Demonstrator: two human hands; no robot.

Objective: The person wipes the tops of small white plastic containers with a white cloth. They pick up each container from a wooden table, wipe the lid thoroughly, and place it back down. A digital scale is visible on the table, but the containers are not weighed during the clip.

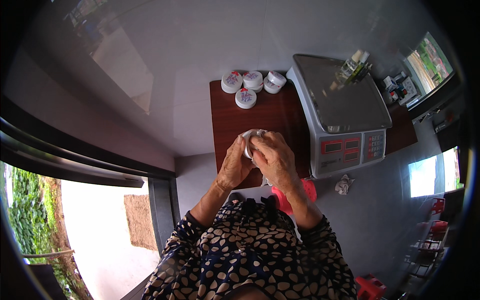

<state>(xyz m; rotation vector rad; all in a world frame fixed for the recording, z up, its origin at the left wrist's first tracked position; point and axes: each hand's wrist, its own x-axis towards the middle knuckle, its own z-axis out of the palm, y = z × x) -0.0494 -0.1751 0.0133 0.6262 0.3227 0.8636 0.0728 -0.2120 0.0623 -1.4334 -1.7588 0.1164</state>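
My left hand (234, 165) grips a small white round container or lid (247, 145) by its side, above the near part of a dark red wooden table (262, 122). In my right hand (276, 155) is a bunched white cloth or tissue (260, 132), pressed against the white piece with curled fingers. A loose end of it hangs below my palm. The fingers hide much of the white piece, so whether it is a whole jar or only a lid is unclear. Beyond my hands, several white lidded jars (246, 98) with printed tops stand near the wall, some stacked.
A digital weighing scale (337, 150) fills the table's right part. Blurred small bottles (352, 69) stand or reflect by its metal plate. Below are a red plastic stool (309, 189) and a crumpled cloth (344, 184) on the floor. An open doorway (108, 210) lies left.
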